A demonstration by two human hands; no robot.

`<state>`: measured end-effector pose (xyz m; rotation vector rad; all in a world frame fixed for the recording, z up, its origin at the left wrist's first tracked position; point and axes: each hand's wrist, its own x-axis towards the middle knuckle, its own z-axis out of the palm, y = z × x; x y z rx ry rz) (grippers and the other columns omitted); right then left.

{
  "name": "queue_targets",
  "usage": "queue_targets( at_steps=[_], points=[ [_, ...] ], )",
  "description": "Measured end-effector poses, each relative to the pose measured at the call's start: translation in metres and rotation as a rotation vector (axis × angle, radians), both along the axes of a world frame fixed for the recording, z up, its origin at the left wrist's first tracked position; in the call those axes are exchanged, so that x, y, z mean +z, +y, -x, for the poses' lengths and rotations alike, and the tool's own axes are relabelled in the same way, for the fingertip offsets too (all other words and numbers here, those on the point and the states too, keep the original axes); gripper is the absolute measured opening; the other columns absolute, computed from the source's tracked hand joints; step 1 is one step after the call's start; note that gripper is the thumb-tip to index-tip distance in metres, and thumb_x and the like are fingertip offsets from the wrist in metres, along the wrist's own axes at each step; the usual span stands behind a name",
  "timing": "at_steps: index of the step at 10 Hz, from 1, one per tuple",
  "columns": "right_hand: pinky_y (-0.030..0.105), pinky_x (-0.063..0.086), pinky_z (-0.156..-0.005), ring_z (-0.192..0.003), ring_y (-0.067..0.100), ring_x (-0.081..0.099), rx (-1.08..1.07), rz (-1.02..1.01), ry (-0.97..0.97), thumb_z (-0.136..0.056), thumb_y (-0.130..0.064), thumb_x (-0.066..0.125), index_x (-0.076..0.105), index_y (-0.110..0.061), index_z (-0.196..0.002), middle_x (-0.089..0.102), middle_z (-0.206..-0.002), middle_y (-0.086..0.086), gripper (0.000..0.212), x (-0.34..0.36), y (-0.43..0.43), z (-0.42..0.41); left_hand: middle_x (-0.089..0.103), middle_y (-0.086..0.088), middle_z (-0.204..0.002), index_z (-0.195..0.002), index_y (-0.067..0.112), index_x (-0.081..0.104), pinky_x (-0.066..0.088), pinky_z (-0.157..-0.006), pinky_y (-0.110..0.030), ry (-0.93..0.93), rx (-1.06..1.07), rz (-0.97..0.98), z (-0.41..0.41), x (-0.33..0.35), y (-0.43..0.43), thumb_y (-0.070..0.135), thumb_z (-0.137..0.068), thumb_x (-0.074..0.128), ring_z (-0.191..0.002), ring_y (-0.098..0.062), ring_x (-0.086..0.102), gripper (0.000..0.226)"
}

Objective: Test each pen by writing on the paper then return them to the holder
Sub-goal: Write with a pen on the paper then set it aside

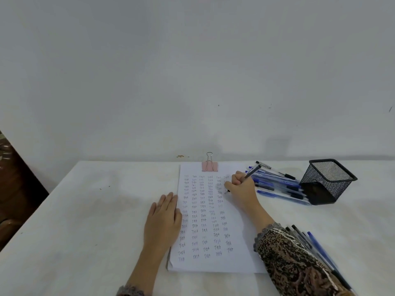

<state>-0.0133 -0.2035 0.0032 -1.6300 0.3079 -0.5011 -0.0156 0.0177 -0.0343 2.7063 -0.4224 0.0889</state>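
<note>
Head view: the pen (252,171) is pinched in the curled fingers of the right hand (241,186), its tip down on the paper (239,260) to start the right-most column of test words. The left hand (164,218) lies flat with straight fingers on the left edge, likely steadying the sheets. Right of the paper, loose pens (277,185) lie against the mesh holder (327,180). A nearer bunch (316,244) lies apart, perhaps sorted.
</note>
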Motion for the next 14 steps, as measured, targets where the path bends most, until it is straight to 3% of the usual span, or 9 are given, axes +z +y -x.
queue_targets(
  at_steps=[1, 2, 8, 12, 14],
  points=[
    [0.01, 0.021, -0.044, -0.041, 0.002, 0.021, -0.011, 0.014, -0.007, -0.071, 0.025, 0.047, 0.021, -0.022, -0.061, 0.02, -0.059, -0.002, 0.054, 0.0012, 0.0008, 0.0009, 0.016, 0.007, -0.155, -0.146, 0.021, 0.02, 0.0, -0.115, -0.027, -0.01, -0.002, 0.002, -0.0009, -0.0022, 0.0008, 0.051, -0.066, -0.014, -0.144, -0.008, 0.008, 0.092],
    [0.011, 0.021, -0.046, -0.042, 0.002, 0.021, -0.024, 0.003, -0.013, -0.071, 0.025, 0.046, 0.02, -0.022, -0.061, 0.02, -0.059, -0.002, 0.055, 0.0003, -0.0006, 0.0007, 0.014, 0.008, -0.155, -0.147, 0.021, 0.019, 0.0, -0.115, -0.026, -0.005, -0.002, -0.002, -0.0013, -0.0014, 0.0011, 0.051, -0.064, -0.015, -0.143, -0.007, 0.006, 0.094],
    [0.009, 0.024, -0.046, -0.041, 0.003, 0.022, -0.085, 0.048, -0.002, -0.07, 0.022, 0.049, 0.021, -0.02, -0.056, 0.022, -0.057, -0.002, 0.052, -0.0016, -0.0045, 0.0016, 0.016, 0.007, -0.155, -0.146, 0.02, 0.021, -0.002, -0.114, -0.024, -0.012, -0.005, 0.024, 0.0004, -0.0008, 0.0015, 0.052, -0.065, -0.014, -0.143, -0.008, 0.008, 0.094],
    [0.014, 0.023, -0.049, -0.042, 0.003, 0.021, -0.074, 0.067, 0.027, -0.07, 0.021, 0.048, 0.02, -0.019, -0.055, 0.021, -0.056, -0.003, 0.052, -0.0039, -0.0077, -0.0006, 0.016, 0.008, -0.155, -0.147, 0.021, 0.02, -0.001, -0.115, -0.025, -0.017, -0.006, 0.011, -0.0006, -0.0018, 0.0016, 0.052, -0.065, -0.014, -0.143, -0.008, 0.008, 0.094],
    [0.01, 0.026, -0.051, -0.051, 0.007, 0.018, -0.086, 0.07, -0.022, -0.071, 0.022, 0.047, 0.02, -0.02, -0.055, 0.021, -0.058, -0.002, 0.053, -0.0066, -0.0063, -0.0011, 0.016, 0.007, -0.155, -0.146, 0.021, 0.021, -0.001, -0.115, -0.025, -0.021, -0.007, 0.019, -0.0001, -0.0018, 0.0012, 0.052, -0.065, -0.015, -0.143, -0.008, 0.008, 0.094]
  ],
)
